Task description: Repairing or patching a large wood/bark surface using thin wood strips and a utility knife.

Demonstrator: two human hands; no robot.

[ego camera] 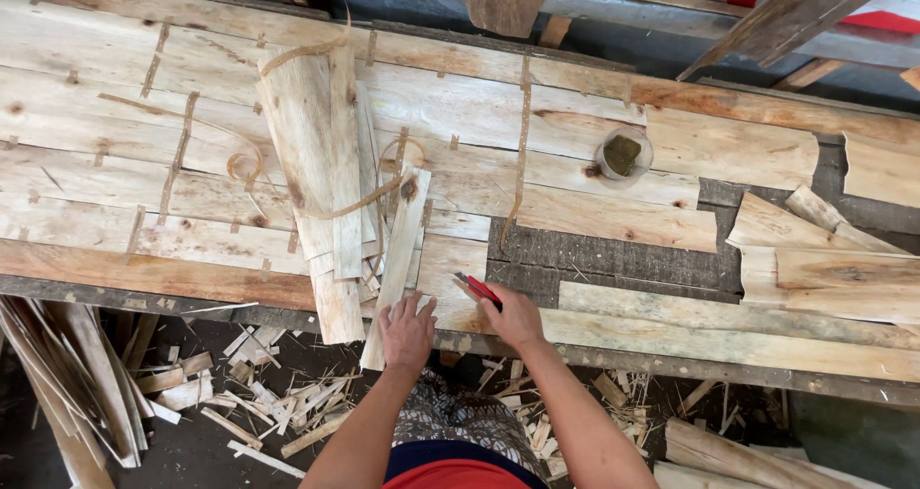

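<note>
While your left hand [406, 332] lies flat, fingers spread, on the lower end of a narrow veneer strip [398, 259], your right hand [513, 316] is closed around a red knife [476, 289]. Its grip wraps the handle, and the knife's tip points up and to the left, over a pale veneer piece [450, 264] just right of the strip. The left hand grips nothing; it only presses down.

Your strip runs tilted from the worktop [115, 259] edge upward, with its lower end hanging past that edge. Just left of it a stack of long strips [316, 173] lies on the veneer sheets, with thin curls of brown tape [359, 201] looping over it. More tape [522, 134] runs in a line along a seam between sheets.

Farther right, well apart from your hands, a small round cup [623, 153] with a dark sponge inside stands on the sheets. Loose curved veneer pieces [815, 249] rest at the right end. Below the worktop edge, offcuts [259, 393] litter the floor [192, 451].
</note>
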